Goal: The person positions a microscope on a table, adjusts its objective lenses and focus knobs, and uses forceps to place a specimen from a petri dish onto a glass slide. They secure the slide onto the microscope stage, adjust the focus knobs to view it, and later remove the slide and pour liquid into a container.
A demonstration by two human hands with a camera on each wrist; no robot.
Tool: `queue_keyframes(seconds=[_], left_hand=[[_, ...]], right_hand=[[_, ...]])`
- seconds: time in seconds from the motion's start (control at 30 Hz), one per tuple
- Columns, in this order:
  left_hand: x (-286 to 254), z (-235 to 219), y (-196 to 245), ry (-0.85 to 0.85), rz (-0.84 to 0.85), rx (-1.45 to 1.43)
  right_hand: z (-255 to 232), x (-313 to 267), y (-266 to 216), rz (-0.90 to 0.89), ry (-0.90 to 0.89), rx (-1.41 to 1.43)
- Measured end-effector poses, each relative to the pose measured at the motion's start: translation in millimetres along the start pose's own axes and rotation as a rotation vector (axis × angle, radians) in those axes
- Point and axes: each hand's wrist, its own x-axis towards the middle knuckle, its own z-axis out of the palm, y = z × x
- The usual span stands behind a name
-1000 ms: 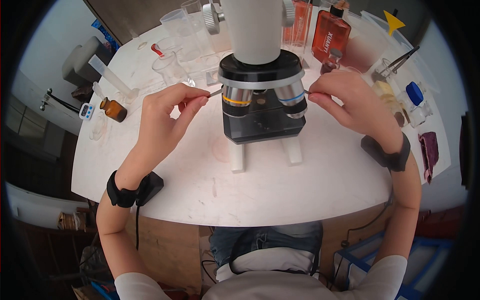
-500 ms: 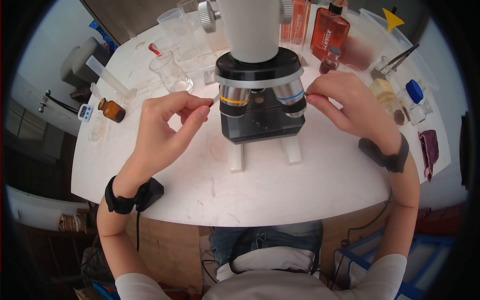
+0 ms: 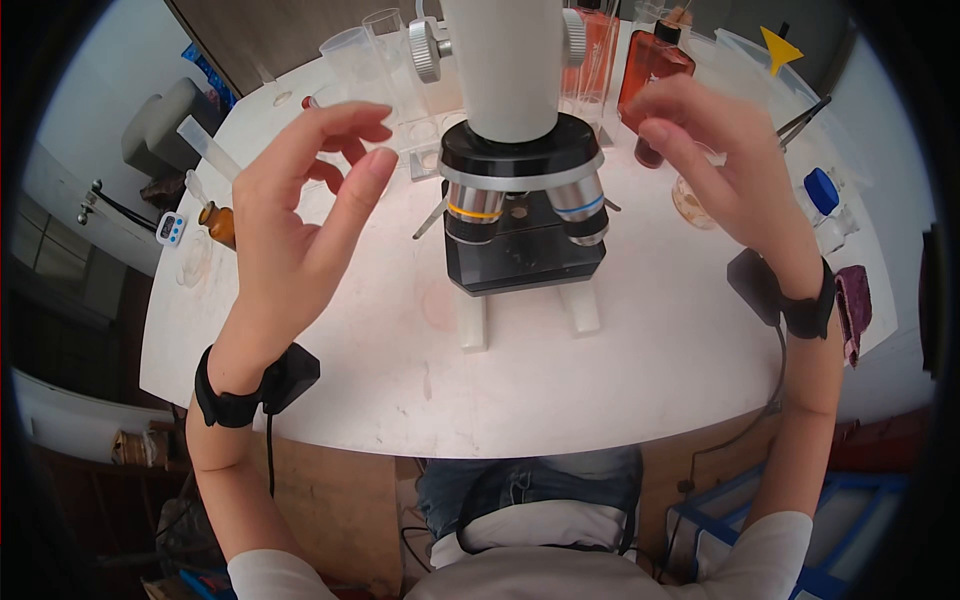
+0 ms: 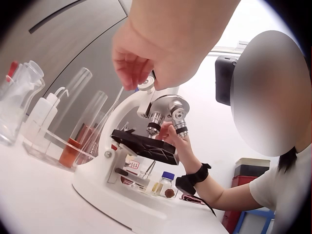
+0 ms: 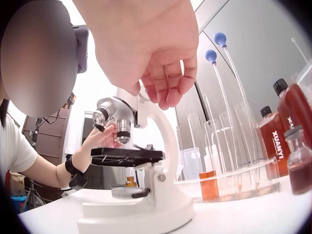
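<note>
A white microscope (image 3: 505, 70) stands before me, with a black stage (image 3: 525, 255) under silver objective lenses (image 3: 578, 198). At the stage's sides a metal clip (image 3: 430, 221) sticks out on the left and another clip (image 3: 613, 206) on the right. My left hand (image 3: 300, 215) is raised to the left of the microscope, thumb and fingers apart, holding nothing. To the right hovers my right hand (image 3: 735, 165), also holding nothing, its fingers loosely bent. A focus knob (image 3: 424, 52) shows on the left of the body, a second knob (image 3: 574, 38) on the right.
Behind the microscope is a rack (image 5: 229, 187) of glass tubes. Red bottles (image 3: 657, 65) stand at the back right, a blue-capped jar (image 3: 822, 190) farther right. An amber bottle (image 3: 218, 224), a timer (image 3: 170, 229) and a measuring cylinder (image 3: 205, 143) are at the left.
Both hands have let go of the clips at the stage's sides and moved outward and up, away from the stage. The clips now stick out in plain view.
</note>
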Motion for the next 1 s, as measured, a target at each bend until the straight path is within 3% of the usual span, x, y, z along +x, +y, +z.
queue_keyframes(seconds=[0.03, 0.07, 0.2, 0.27, 0.4, 0.47, 0.6, 0.67, 0.8, 0.87, 0.97, 1.0], left_hand=[[7.0, 1.9, -1.3, 0.003, 0.003, 0.0], [14.7, 5.1, -0.7, 0.045, 0.053, -0.062], [30.5, 11.1, -3.3, 0.033, 0.153, -0.073], [33.8, 12.6, -5.1, -0.004, 0.164, -0.014], [36.9, 14.1, -9.6, 0.045, 0.248, 0.092], [36.9, 11.2, -11.8, 0.018, 0.118, 0.038], [37.4, 10.3, -15.9, 0.003, 0.2, 0.048], [36.6, 9.6, -12.5, -0.026, 0.119, 0.027], [37.8, 8.7, -6.1, -0.012, 0.039, -0.067], [41.5, 9.8, -0.4, 0.007, -0.019, -0.309], [43.4, 12.9, 0.6, -0.041, -0.127, -0.309], [44.7, 12.5, -0.9, -0.064, -0.179, -0.332]], right_hand=[[-2.2, 6.8, -1.8, 0.089, 0.061, 0.126], [-9.5, 14.6, -1.3, 0.072, -0.052, 0.116], [-8.7, 42.3, -9.4, 0.058, 0.008, 0.109], [-3.6, 47.6, -1.3, -0.138, -0.001, 0.024], [-0.8, 48.8, 4.2, -0.125, -0.013, 0.114], [-2.1, 49.7, 0.4, -0.168, -0.009, 0.0], [-3.6, 49.6, -8.1, -0.132, -0.032, -0.019], [-8.6, 49.5, -20.0, -0.033, -0.084, 0.023], [-10.7, 51.5, -19.8, -0.123, -0.073, 0.193], [-11.6, 54.0, -29.7, 0.141, -0.104, 0.237], [7.0, 53.3, -2.0, 0.093, -0.058, 0.3], [10.0, 54.1, 0.2, -0.012, -0.036, 0.291]])
